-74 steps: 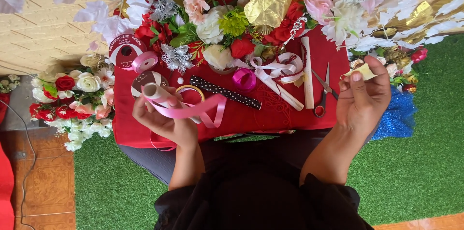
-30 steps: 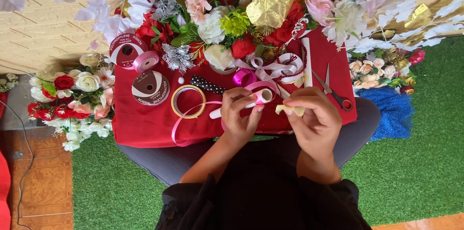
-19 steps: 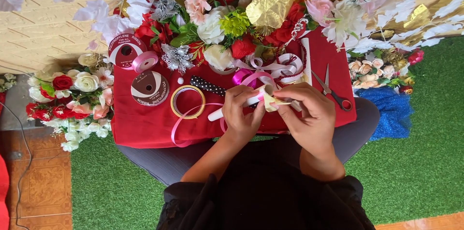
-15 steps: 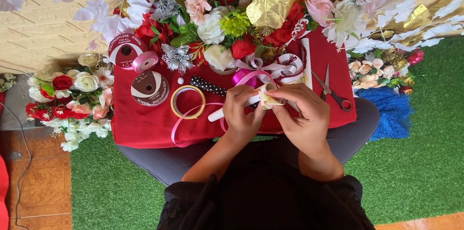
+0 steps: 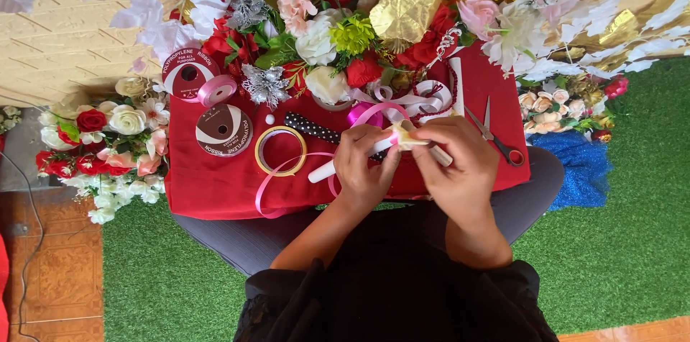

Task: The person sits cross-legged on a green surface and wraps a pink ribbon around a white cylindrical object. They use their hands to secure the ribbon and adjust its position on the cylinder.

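Stick (image 5: 327, 168) lies at frame centre over the red cloth (image 5: 215, 184), long axis running lower left to upper right, free end pointing left. My left hand (image 5: 365, 169) pinches it near mid-length, fingers closed around it. My right hand (image 5: 460, 166) is at the upper-right end, fingertips closed on the cream ribbon (image 5: 404, 136) wrapped there. Both hands touch; right is nearer the ribbon. Pink ribbon (image 5: 277, 176) trails left, below the tape ring (image 5: 280, 151).
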